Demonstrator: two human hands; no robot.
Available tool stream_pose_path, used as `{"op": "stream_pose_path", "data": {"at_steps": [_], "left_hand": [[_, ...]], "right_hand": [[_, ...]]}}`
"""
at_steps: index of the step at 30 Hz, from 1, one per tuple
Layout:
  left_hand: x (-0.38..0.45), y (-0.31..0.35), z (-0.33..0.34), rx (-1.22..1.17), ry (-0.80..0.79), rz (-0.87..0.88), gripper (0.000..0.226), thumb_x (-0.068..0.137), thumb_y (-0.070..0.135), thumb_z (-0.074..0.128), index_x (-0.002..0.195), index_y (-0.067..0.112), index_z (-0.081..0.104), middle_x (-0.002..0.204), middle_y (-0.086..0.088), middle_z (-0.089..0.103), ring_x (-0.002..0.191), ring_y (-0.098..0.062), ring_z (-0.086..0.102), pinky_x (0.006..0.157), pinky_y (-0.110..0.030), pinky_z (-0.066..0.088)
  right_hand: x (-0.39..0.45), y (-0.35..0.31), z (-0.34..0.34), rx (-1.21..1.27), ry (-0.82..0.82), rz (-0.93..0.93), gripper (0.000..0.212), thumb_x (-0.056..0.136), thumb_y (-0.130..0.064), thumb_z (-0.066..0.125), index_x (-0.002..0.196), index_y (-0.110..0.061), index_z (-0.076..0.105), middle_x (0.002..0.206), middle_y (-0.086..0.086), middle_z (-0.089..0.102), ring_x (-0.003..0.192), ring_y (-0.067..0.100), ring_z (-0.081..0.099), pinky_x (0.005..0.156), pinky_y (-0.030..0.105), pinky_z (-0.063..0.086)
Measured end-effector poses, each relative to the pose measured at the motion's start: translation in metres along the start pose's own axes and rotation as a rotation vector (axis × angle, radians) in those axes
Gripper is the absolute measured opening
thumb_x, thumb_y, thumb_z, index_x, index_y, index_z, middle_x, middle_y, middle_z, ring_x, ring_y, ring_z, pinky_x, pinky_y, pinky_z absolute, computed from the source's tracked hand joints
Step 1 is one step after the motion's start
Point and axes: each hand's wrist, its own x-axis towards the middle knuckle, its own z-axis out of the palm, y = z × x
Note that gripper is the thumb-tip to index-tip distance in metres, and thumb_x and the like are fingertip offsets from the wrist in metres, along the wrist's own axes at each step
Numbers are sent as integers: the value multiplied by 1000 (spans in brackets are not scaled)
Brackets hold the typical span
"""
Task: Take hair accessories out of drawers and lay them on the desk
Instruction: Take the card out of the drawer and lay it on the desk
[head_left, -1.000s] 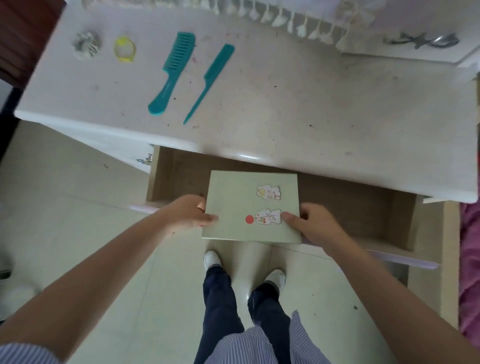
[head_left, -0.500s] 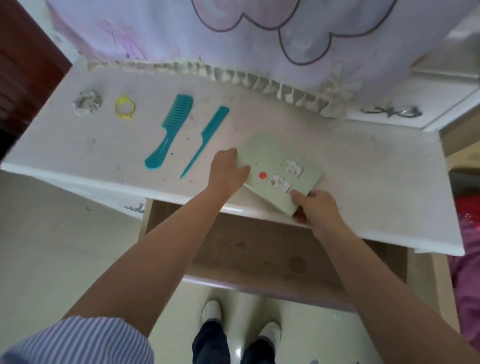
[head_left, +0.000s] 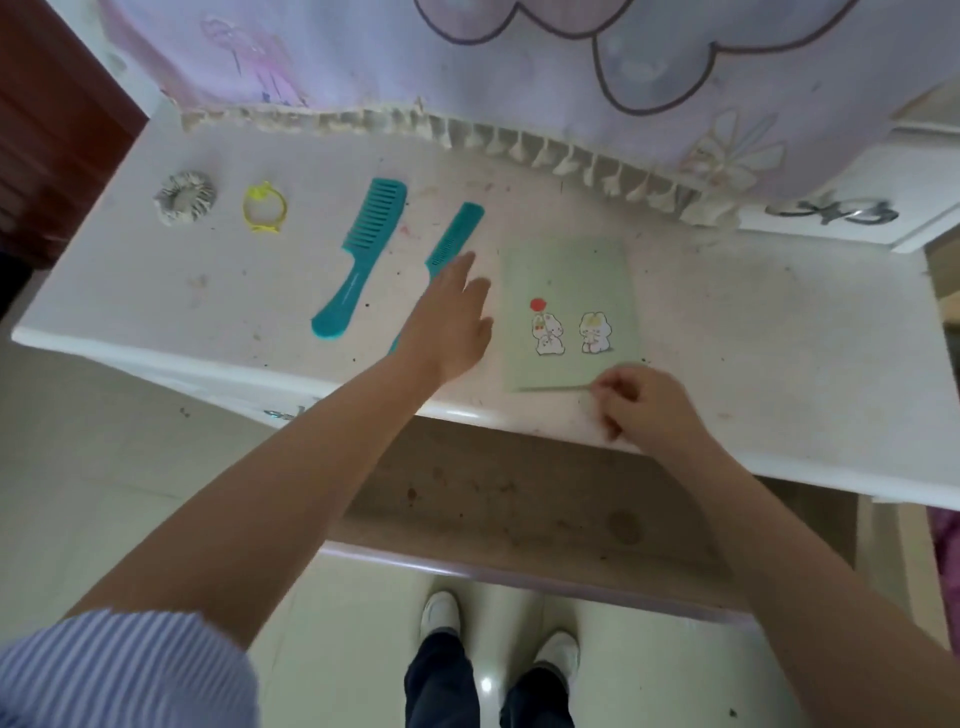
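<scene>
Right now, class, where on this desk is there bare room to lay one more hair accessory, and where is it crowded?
The widest bare patch lies right of the pale green card with rabbit stickers, out to the white desk's right edge. A smaller gap sits between the yellow hair tie and the teal wide-tooth comb. It is crowded between that comb and the card, where the left hand covers the teal tail comb.
</scene>
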Motion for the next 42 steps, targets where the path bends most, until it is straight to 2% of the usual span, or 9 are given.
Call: {"op": "stream_pose_path", "data": {"at_steps": [2,7,15,20,23,27,33,38,42], "left_hand": [[-41,-11,4,46,-28,89,48,95,20,48,136,0,37,153,-19,23,142,-32,22,116,-39,24],[-138,-35,38,92,-189,101,53,92,20,55,134,-7,37,146,-27,35,138,-40,29,115,-46,22],[-175,-32,53,260,-187,349,86,61,47,80,119,-12,55,126,-30,58,117,-47,53,90,-62,43],[-204,-28,80,345,-226,498,94,52,63,77,111,-8,62,117,-24,66,110,-36,62,81,-53,54],[-204,-31,87,343,-117,482,78,82,60,49,121,-8,50,141,-27,41,144,-25,13,118,-40,17],[-200,-29,76,430,-80,419,83,87,67,16,127,-4,33,155,-23,3,142,-18,-25,117,-36,-15],[-161,-22,45,407,-102,324,100,85,68,-1,121,-12,47,121,-33,60,117,-44,54,113,-50,25],[-127,-11,45,386,-35,129,101,75,70,38,115,-21,52,121,-41,55,110,-55,54,86,-67,44],[-106,-9,40,331,-104,146,107,83,69,1,93,-17,64,92,-34,69,85,-47,68,73,-59,54]], "right_hand": [[-1,5,-6,-344,228,-311,26,74,-8,75,97,2,67,80,15,66,79,30,63,78,30,41],[-13,41,50,-630,-17,-207,59,91,-28,56,141,-7,34,153,18,20,144,32,10,118,41,9],[-16,31,57,-461,144,-249,65,87,-28,62,138,0,35,152,24,22,142,37,16,118,45,18],[-102,104,57,-919,-41,-655,88,62,-60,71,126,-8,41,130,34,52,125,51,41,103,64,28],[-117,127,50,-1092,-120,-545,102,37,-42,91,122,-14,41,124,29,61,115,50,53,89,72,38],[-119,122,39,-1115,-28,-526,98,40,-44,89,121,-13,43,123,29,61,114,46,56,88,72,36],[-98,100,17,-1002,89,-427,113,38,-48,88,127,6,44,130,38,50,119,54,46,92,75,27],[-64,82,4,-954,77,-256,104,22,-48,91,104,10,66,101,29,70,91,43,69,80,70,45],[-46,76,-2,-966,105,-283,83,13,-55,88,72,0,69,64,15,66,55,27,63,61,31,56]]}}
